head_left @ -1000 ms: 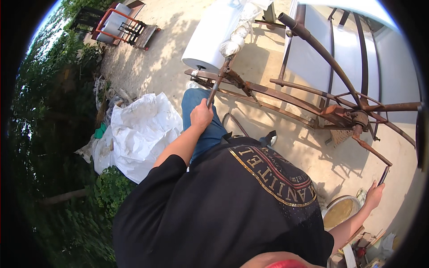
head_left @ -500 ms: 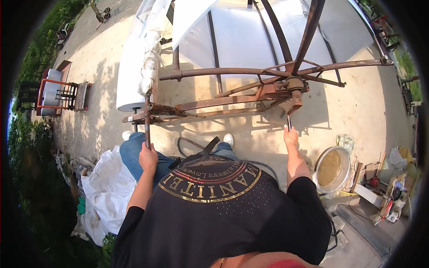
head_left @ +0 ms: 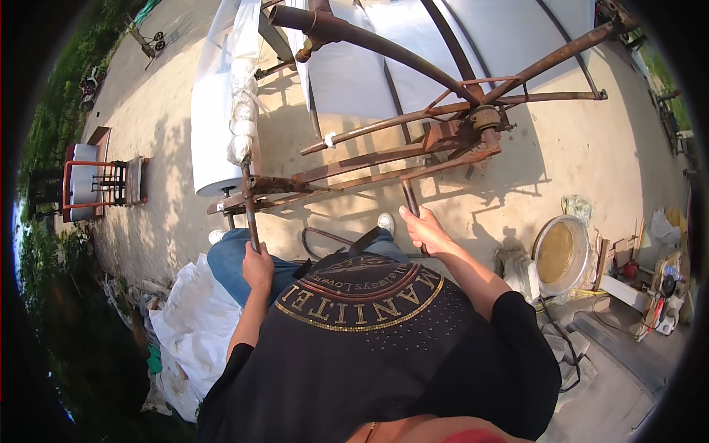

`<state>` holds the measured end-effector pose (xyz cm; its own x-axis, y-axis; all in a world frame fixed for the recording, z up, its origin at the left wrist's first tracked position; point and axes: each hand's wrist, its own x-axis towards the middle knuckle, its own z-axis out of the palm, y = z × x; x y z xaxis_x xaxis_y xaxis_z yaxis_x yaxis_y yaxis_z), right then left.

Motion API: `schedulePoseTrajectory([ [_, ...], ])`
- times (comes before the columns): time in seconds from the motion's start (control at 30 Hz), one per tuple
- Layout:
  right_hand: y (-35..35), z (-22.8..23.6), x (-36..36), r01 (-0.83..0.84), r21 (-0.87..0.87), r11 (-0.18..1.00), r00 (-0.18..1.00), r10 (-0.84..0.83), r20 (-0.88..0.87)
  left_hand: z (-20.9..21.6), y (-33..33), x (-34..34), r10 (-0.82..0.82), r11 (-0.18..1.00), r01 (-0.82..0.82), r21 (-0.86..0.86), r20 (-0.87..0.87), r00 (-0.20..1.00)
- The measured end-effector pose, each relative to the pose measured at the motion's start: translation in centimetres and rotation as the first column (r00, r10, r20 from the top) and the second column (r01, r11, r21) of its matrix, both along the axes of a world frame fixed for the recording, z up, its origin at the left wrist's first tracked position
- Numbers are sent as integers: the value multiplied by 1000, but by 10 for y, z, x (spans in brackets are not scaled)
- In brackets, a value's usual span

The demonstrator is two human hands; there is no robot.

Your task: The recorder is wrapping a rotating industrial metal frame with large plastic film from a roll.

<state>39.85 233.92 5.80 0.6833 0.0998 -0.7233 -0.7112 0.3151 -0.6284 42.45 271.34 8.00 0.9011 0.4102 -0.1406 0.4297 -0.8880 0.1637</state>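
Observation:
My left hand [head_left: 257,267] is wrapped round the lower end of a dark metal bar [head_left: 249,210]. Bunched clear plastic film [head_left: 242,122] hangs at the bar's upper end. My right hand [head_left: 428,232] grips the upright handle of a rusty crank [head_left: 410,193], whose arm runs back to a hub [head_left: 485,118] on a rusty steel frame [head_left: 369,160]. Bent arms of a reel [head_left: 399,63] spread out from that hub, one ending in a thick pipe close to me. Beside the bunched film stands a large white film roll [head_left: 213,140].
White film sheeting [head_left: 502,37] covers the far side of the reel. At my right are a round metal tub [head_left: 561,255] and scattered tools. A white sack [head_left: 196,325] lies at my left. Further off stands a red-framed cart [head_left: 92,184] carrying a roll.
The crank has turned, carrying its handle and my right hand leftward and closer to me. The reel arms have rotated, one swinging up near me. My left hand keeps its hold.

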Motion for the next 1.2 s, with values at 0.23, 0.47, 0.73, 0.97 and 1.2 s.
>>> schedulePoseTrajectory([
  [0.23, -37, 141, -12, 78, 217, 973, 997, -77, -9, 7, -8, 2, 19, 998, -21, -64, -26, 999],
  [0.47, -121, 216, -26, 201, -484, 852, 974, -123, 188, 5, -2, -3, 47, 985, -44, -165, 15, 999],
  [0.73, -271, 145, -47, 102, -995, -5, 990, 99, 101, 8, -2, -1, 39, 983, -38, -181, 1, 999],
  [0.97, -288, 43, -35, -190, -887, -422, 981, -39, -191, 16, -5, -4, 69, 985, -76, -155, -50, 996],
  [1.2, -268, -58, -25, -387, -901, -197, 922, -114, -371, 11, -4, -2, 77, 987, -83, -138, -51, 996],
])
